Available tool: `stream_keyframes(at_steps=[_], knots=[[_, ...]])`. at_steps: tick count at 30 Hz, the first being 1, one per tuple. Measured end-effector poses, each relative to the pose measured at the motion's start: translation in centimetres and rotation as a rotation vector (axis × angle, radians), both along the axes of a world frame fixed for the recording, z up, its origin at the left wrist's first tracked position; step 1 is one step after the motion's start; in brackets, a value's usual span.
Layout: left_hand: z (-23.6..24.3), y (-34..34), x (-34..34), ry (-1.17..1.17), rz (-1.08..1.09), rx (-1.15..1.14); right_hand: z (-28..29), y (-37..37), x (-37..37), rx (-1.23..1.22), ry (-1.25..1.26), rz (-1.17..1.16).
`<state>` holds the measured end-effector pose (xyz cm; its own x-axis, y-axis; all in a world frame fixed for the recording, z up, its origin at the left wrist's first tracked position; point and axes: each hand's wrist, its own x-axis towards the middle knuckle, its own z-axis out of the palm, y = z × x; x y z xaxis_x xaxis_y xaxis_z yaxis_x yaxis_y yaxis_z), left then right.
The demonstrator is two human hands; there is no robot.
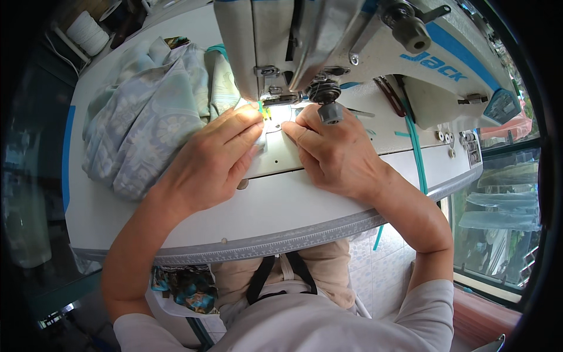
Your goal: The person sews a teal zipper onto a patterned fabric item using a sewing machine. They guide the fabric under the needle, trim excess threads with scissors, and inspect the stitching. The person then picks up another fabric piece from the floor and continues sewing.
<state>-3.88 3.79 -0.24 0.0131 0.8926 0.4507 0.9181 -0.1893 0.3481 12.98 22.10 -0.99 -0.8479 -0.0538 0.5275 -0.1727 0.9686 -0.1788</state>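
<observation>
A white sewing machine (375, 35) stands over the table, its lamp lighting the needle area. Bunched pale blue-grey patterned fabric (146, 117) lies to the left, its greenish edge running in behind my left hand. My left hand (214, 155) is closed at the left of the presser foot, its fingers pressed together on the fabric, beside a small yellow-green piece (267, 113). My right hand (343, 149) rests right of the needle, fingers curled in and thumb tucked below. Whatever its fingertips may pinch is hidden.
Teal tape (417, 155) hangs over the table's front edge at the right. Scissors with dark red handles (390, 97) and several small bobbins (448, 141) lie behind it. A white thread cone (88, 34) stands at the far left. A measuring tape strip (258, 243) lines the front edge.
</observation>
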Motion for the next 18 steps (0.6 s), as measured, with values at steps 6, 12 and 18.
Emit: stream_keyframes(at_steps=[6, 12, 18], knots=[[0.03, -0.03, 0.03, 0.004, 0.003, -0.003, 0.16, 0.18, 0.18, -0.011, 0.013, 0.003], [0.2, -0.09, -0.16, -0.003, -0.005, -0.024, 0.3, 0.2, 0.35, -0.012, -0.03, -0.003], [-0.18, 0.1, -0.42, 0.035, 0.007, -0.005, 0.24, 0.16, 0.32, -0.009, -0.033, -0.01]])
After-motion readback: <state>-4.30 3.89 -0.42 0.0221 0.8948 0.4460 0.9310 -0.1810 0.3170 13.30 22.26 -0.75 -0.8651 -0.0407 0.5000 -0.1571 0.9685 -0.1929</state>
